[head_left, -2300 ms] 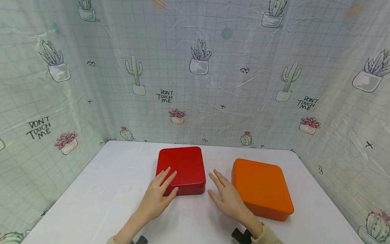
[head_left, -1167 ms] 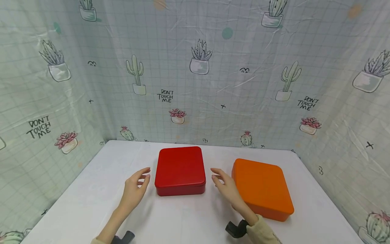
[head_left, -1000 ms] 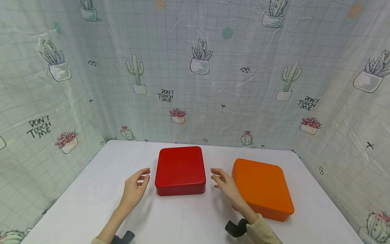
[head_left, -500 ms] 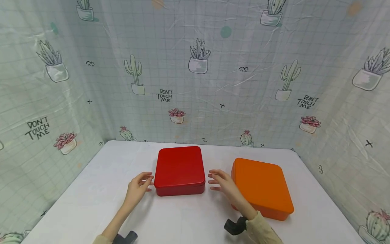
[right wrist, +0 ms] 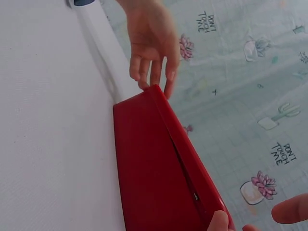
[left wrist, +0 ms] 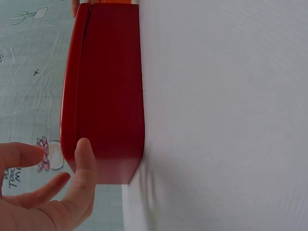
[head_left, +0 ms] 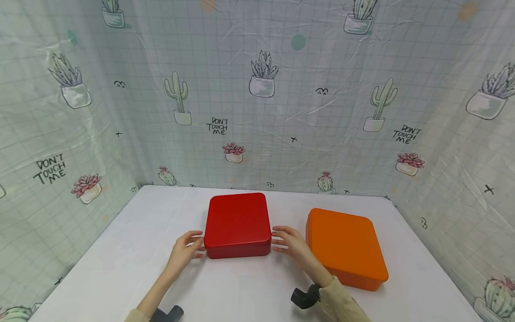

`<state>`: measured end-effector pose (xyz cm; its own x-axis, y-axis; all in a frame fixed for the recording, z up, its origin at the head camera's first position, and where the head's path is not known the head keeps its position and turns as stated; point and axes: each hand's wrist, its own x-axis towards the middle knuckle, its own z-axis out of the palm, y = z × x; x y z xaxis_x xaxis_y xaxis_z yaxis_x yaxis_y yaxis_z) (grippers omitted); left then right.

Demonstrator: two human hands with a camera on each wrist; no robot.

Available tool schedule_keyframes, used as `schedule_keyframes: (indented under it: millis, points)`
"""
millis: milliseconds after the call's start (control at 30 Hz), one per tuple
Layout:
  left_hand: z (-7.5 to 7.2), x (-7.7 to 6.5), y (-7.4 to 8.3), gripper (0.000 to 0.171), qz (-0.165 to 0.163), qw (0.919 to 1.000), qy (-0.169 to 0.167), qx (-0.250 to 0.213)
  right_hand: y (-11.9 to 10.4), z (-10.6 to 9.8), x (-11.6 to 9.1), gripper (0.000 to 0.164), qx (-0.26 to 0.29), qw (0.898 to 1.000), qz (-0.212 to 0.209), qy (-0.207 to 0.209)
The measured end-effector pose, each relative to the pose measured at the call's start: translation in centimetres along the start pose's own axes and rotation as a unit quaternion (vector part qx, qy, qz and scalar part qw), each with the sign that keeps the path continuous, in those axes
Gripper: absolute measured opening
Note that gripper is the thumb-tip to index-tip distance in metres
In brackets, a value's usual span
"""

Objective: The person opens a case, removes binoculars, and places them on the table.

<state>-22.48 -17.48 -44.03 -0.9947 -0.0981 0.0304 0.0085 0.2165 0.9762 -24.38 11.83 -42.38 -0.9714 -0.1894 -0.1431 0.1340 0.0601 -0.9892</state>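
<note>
A square red tin box (head_left: 238, 220) with a lid stands on the white table (head_left: 169, 210). My left hand (head_left: 182, 256) is at its left side near the front corner, fingers loosely bent, fingertips right at the wall. On the opposite side my right hand (head_left: 297, 250) has its fingertips at the right wall, thumb apart. In the right wrist view a thin dark gap runs between the lid (right wrist: 185, 139) and the box body (right wrist: 144, 159). The left wrist view shows a fingertip (left wrist: 84, 149) overlapping the lid seam near the corner.
An orange lidded box (head_left: 347, 247) stands to the right, close beside my right hand and forearm. A curtain (head_left: 257, 147) printed with cacti surrounds the table at the back and both sides. Black wrist mounts (head_left: 306, 297) sit below the forearms.
My left hand came off the red box's top, went out left, then moved back in to its side. My right hand moved in from the right. Both boxes stay put.
</note>
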Motion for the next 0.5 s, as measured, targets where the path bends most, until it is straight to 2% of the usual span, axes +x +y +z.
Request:
schedule_keyframes:
  millis: [200, 500]
  points:
    - [-0.12, 0.43, -0.14, 0.031, -0.035, 0.9992, -0.011, -0.015, -0.14, 0.25, 0.16, 0.041, 0.014, 1.0, 0.012, 0.008]
    - [-0.39, 0.65, -0.15, 0.033, -0.041, 0.9981, -0.025, -0.04, -0.1, 0.3, 0.59, 0.04, 0.028, 0.999, 0.02, 0.003]
